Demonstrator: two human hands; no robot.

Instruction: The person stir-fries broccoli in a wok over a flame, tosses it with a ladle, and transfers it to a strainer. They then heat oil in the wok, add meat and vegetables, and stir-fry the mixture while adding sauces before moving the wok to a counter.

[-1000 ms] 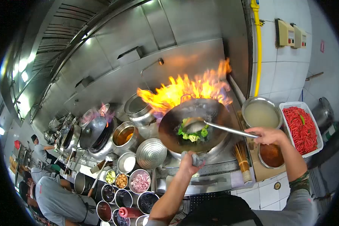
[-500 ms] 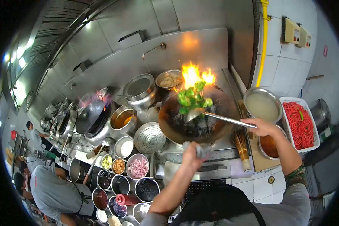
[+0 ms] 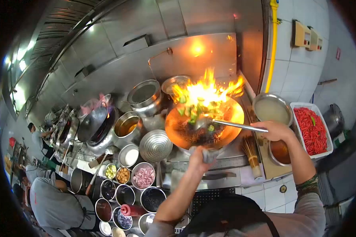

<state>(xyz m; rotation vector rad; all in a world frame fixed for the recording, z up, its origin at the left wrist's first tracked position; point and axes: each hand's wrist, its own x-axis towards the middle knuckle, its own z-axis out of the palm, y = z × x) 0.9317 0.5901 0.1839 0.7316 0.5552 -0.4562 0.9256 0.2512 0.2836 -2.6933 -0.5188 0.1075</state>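
My left hand point(image 3: 196, 161) is closed round a bunched grey cloth point(image 3: 208, 155) at the near rim of a large wok point(image 3: 177, 132). With my right hand point(image 3: 277, 131) I grip the end of a metal ladle point(image 3: 241, 126), whose bowl is inside the wok. Chunks of green vegetable point(image 3: 192, 114) are in the air over the wok, partly hidden by tall flames point(image 3: 207, 93). The wok's inner wall glows orange, and its far edge is covered by fire.
Right of the wok are a bamboo brush point(image 3: 254, 160), a bowl of cloudy liquid point(image 3: 272, 110) and a white basket point(image 3: 331, 150) of red peppers. On the left are a perforated strainer point(image 3: 156, 146), several ingredient pots and a co-worker in a grey shirt point(image 3: 55, 203).
The flames have grown much larger and spread across the wok's far side. The vegetables have scattered and dropped lower. The wok appears tilted differently, while both hands have shifted only slightly.
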